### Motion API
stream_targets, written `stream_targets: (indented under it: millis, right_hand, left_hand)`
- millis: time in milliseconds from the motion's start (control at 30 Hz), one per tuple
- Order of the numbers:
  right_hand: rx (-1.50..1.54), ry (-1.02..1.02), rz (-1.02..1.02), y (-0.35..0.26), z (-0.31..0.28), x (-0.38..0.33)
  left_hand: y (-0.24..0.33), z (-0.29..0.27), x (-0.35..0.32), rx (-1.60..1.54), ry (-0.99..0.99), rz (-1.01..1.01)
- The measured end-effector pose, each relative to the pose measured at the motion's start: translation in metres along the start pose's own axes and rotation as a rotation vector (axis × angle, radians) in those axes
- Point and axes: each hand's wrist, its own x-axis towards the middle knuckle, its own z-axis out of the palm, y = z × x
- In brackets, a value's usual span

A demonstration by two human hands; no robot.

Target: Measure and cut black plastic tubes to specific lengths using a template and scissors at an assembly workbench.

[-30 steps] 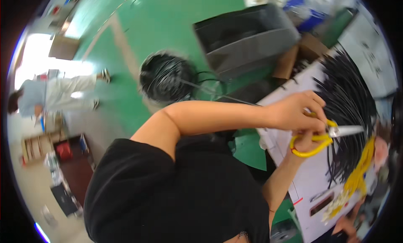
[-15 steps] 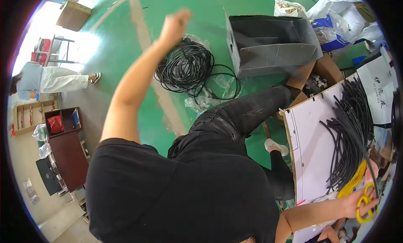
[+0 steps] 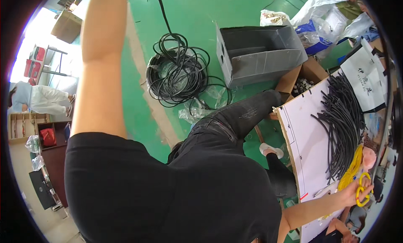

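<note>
A white surface (image 3: pixel 298 129) slants down the frame's right side, bearing a heap of black tubes (image 3: pixel 346 127) and a yellow bundle (image 3: pixel 351 171). At lower right, the right hand (image 3: pixel 353 195) curls around yellow-handled scissors (image 3: pixel 361 189). The left hand lies beyond the frame, its grip untellable. Upper centre, the green floor (image 3: pixel 189 12) holds a black coil (image 3: pixel 193 77) and a grey box (image 3: pixel 268 59).

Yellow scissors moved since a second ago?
Yes: against the white tabletop, the yellow-handled scissors in the right hand have shifted toward the picture's lower right, from beside the black strands to beside the yellow bundle.
</note>
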Motion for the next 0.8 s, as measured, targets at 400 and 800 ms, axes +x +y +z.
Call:
stream_targets:
  millis: [400,800]
  right_hand:
    - [-0.303,0.064,-0.232,-0.141,-0.045,0.024]
    - [-0.132,0.411,-0.221,-0.278,-0.187,-0.043]
  left_hand:
    - [-0.12,0.102,-0.083,0.082,-0.508,-0.474]
    - [-0.055,0.128,-0.057,0.141,-0.34,0.209]
